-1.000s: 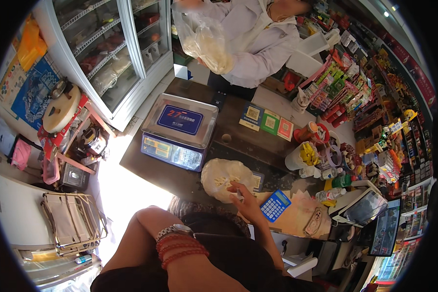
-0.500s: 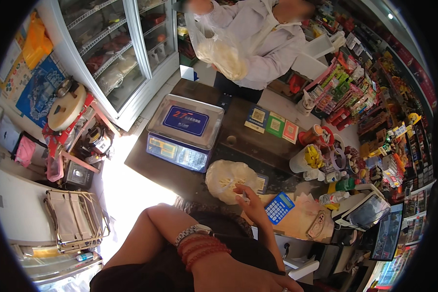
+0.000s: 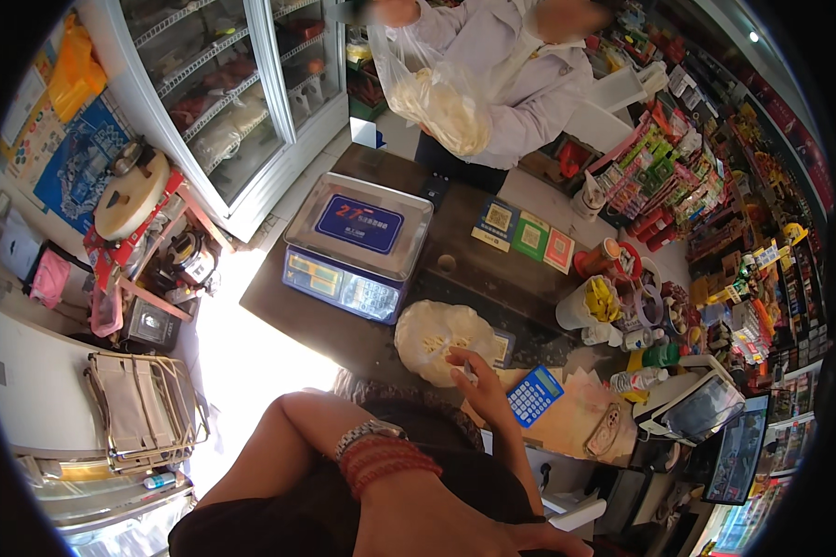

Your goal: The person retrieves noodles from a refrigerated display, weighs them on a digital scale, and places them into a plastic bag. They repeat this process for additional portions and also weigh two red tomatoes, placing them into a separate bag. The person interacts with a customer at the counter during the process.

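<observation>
My right hand (image 3: pixel 479 382) is over the counter with its fingers apart, at the near right edge of a clear plastic bag of pale, off-white food (image 3: pixel 444 342). A small pale spot shows between its fingers; I cannot make out whether it is a ring or something held. My left forearm crosses my body, wearing a metal watch (image 3: pixel 370 436) and red beaded bracelets (image 3: pixel 390 462). The left hand (image 3: pixel 455 531) is at the lower edge, its fingers mostly cut off. Right of the bag lies a blue calculator (image 3: pixel 535 396).
A blue-and-silver scale (image 3: pixel 358 243) stands on the dark counter (image 3: pixel 293 320). Across it, a person in a pale jacket (image 3: pixel 539 107) holds another bag of pale food (image 3: pixel 441 107). Payment-code cards (image 3: pixel 529 234), tubs (image 3: pixel 576 306), a phone (image 3: pixel 605 429) and a monitor (image 3: pixel 739 450) are to the right.
The view has shifted slightly. My left wrist has turned a little, and the fingers of my right hand have moved slightly. The bags stay about where they were.
</observation>
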Tool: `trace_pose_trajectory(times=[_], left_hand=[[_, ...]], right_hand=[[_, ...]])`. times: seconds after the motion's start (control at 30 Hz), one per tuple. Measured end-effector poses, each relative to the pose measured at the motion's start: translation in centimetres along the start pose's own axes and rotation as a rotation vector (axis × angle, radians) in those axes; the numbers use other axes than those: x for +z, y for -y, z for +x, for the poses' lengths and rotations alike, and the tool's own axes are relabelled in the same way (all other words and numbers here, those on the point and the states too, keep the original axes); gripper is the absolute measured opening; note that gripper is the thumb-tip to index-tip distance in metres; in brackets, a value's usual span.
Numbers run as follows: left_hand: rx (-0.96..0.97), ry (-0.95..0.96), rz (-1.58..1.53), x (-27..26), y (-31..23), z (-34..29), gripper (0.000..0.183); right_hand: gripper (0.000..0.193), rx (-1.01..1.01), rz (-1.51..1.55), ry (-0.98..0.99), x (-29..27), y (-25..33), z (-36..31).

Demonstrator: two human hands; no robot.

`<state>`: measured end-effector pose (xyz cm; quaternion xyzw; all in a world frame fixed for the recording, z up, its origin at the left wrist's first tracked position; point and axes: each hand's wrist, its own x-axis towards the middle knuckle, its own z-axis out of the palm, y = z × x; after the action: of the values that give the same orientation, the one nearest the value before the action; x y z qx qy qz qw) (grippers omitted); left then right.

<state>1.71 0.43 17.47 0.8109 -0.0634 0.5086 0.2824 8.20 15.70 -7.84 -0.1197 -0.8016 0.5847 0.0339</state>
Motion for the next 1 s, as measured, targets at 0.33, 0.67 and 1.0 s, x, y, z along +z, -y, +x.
trace_pose_trajectory(times=[0.33,0.67,1.0], left_hand=[[0.056,-0.217,-0.054,1.6,0.2,-0.4,0.030],[0.088,-0.362,-0.208,2.9,0.8,-0.1,0.029],[0.113,-0.461,-0.213,4.6,1.6,-0.5,0.032]], right_hand=[[0.036,0.034,0.009,0.004,0.2,0.5,0.1],[0.034,0.040,0.047,0.008,0.1,0.3,0.2],[0.033,0.045,0.036,0.002,0.2,0.3,0.2]])
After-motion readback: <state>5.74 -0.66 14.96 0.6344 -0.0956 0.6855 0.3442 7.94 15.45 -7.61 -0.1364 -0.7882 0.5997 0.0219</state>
